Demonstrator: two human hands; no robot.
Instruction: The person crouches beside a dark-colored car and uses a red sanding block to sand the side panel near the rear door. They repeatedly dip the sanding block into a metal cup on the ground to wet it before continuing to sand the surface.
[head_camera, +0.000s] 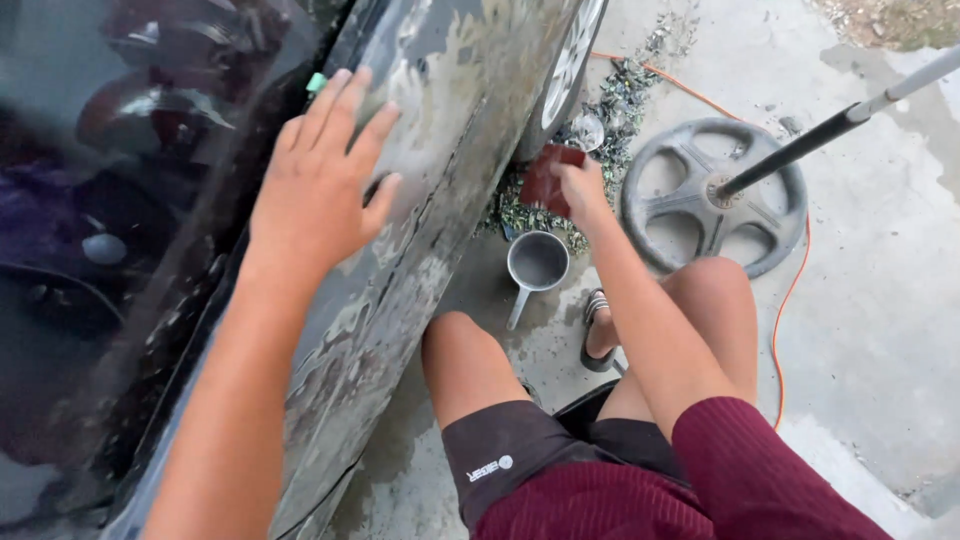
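Note:
My left hand (325, 175) lies flat with fingers spread on the upper part of a dark car door (420, 230) whose paint is worn into grey and bare patches. Lower down, my right hand (580, 185) grips a dark red sheet of sandpaper (548, 178) close to the ground beside the door's bottom edge. Just below that hand a grey metal cup (537, 262) with a handle stands on the wet concrete. I sit low, knees bent, in dark shorts and a maroon top.
A car wheel (572, 55) is at the top, with small debris on the ground under it. A grey steering wheel (712, 195) lies on the concrete with a pole (840, 120) rising from it. An orange cable (790, 290) runs around it. The window (110, 150) fills the left.

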